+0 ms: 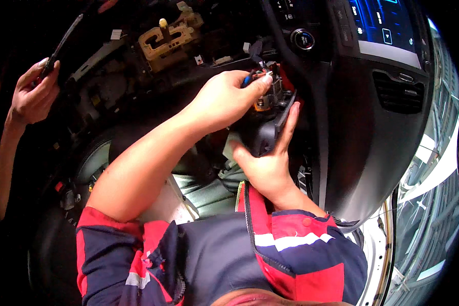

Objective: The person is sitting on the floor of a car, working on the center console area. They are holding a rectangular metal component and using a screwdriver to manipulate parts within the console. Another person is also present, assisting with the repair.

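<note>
My right hand (270, 171) grips a black plastic panel (264, 136) from below, its fingers stretched along the right edge and the thumb on the left. At the panel's upper end sits a cluster of electrical connectors (276, 92), with an orange part (262, 105) low on it. Above it, my left hand (228, 98) is closed, thumb and fingers pinching at the wires (260, 75) where they meet the connectors. The tips of the left fingers are partly hidden behind the thumb and the wires.
A co-worker's hand (35, 94) at the left holds a thin tool (64, 41) with a dark handle. Beyond my hands is a beige gear-shift mechanism (166, 43). The dashboard has a round knob (303, 39), a lit screen (385, 23) and an air vent (400, 92).
</note>
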`<state>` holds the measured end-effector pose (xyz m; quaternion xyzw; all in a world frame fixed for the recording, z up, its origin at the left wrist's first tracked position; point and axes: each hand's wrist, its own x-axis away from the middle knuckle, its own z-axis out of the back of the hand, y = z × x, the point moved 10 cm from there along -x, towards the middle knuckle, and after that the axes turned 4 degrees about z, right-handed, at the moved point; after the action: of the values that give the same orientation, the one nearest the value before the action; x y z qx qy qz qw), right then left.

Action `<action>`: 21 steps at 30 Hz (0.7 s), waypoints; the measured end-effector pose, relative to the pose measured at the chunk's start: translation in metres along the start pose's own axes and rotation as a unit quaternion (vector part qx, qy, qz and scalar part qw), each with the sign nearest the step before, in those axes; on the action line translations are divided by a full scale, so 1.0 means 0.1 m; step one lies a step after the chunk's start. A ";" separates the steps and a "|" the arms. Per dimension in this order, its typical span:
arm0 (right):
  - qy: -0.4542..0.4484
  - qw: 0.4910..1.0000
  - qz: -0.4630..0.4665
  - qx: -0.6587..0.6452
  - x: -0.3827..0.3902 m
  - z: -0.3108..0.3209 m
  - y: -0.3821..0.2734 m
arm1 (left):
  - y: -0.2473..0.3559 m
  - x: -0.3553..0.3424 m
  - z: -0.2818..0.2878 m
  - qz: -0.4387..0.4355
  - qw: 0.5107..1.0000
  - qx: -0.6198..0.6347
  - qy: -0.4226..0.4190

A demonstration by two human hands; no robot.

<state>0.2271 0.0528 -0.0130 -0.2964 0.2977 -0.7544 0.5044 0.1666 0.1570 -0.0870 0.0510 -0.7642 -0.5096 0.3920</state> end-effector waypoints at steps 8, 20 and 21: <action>0.065 0.849 -0.194 -0.487 0.07 0.16 0.33 | -0.22 -0.27 0.30 -0.054 0.985 0.146 0.070; -0.005 0.794 -0.213 -0.569 -0.08 0.38 0.54 | -0.05 -0.32 0.29 -0.091 0.995 -0.019 0.038; -0.012 0.789 -0.214 -0.576 -0.08 0.37 0.51 | 0.02 -0.28 0.30 -0.110 0.990 -0.065 0.052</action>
<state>0.2871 0.0389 -0.0289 -0.5975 0.6000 -0.5274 0.0696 0.1673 0.1933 -0.1059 0.1353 -0.6977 -0.5949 0.3755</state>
